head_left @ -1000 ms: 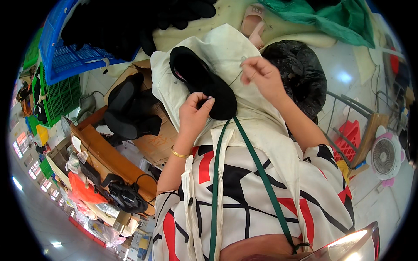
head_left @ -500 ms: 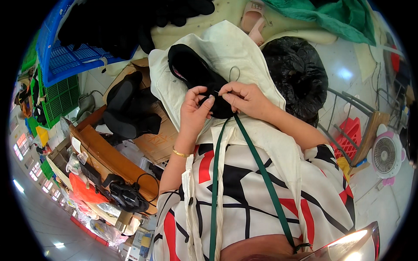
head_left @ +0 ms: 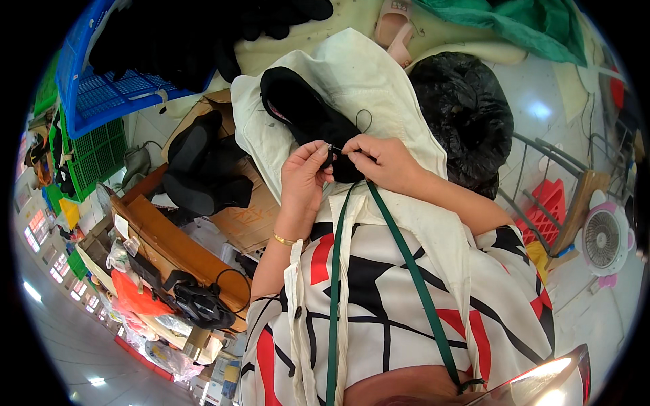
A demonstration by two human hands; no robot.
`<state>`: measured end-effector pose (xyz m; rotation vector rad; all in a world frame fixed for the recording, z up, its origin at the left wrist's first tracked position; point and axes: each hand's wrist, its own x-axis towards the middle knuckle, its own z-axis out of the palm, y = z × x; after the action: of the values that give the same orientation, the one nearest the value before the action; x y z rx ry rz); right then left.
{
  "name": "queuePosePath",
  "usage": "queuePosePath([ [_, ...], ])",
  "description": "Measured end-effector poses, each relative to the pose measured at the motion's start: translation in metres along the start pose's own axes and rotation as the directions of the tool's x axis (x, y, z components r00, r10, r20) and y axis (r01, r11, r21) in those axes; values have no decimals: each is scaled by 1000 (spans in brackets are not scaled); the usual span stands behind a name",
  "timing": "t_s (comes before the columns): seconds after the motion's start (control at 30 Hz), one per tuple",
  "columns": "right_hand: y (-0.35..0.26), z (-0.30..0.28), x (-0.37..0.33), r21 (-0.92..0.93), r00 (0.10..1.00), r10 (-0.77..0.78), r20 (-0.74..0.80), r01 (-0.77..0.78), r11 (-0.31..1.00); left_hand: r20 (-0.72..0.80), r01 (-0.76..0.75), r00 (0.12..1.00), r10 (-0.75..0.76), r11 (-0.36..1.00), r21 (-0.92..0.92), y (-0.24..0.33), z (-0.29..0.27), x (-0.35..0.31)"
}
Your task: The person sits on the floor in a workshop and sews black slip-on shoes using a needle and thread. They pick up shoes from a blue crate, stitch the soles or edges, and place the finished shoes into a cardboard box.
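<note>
A black shoe (head_left: 298, 101) lies across the cream apron cloth (head_left: 365, 64) on my lap, its opening toward the far left. At the near end of the shoe my two hands meet, fingertips close together. My left hand (head_left: 306, 169) is closed in a pinch, with a tiny shiny bit at its fingertips that is too small to name. My right hand (head_left: 380, 161) also pinches, and a short dark strand spans the gap between the hands. A loop of black thread (head_left: 364, 120) stands up just beyond my right fingers. The shoe's near end is partly hidden by the hands.
Black shoes (head_left: 193, 155) lie in a cardboard box (head_left: 247, 220) at left. Beyond stands a blue crate (head_left: 112, 98) heaped with black items. A black plastic bag (head_left: 464, 125) sits at right, near a metal-framed stool (head_left: 562, 162) and a fan (head_left: 604, 238). Pink slippers (head_left: 393, 27) lie far off.
My left fingers have closed together around the tiny shiny bit. My right fingers have curled in and shifted slightly, with the dark strand now showing between the hands. The shoe stays on my lap.
</note>
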<state>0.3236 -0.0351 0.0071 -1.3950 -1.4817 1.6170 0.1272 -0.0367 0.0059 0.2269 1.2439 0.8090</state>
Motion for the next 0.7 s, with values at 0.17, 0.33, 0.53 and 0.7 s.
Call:
queuePosePath([
  [0.17,2,0,2,-29,1000,-4,9,4,1000,0,17,1000,-17,1000,-5,1,-1,1],
  [0.33,2,0,3,-36,1000,-26,2,26,999,12,26,1000,-26,1000,-4,1,-2,2],
  [0.53,5,2,4,-36,999,-37,1,37,999,24,7,1000,-8,1000,17,0,-3,2],
  [0.7,5,2,2,55,997,24,68,-28,998,-21,-34,999,35,999,15,0,8,-7],
])
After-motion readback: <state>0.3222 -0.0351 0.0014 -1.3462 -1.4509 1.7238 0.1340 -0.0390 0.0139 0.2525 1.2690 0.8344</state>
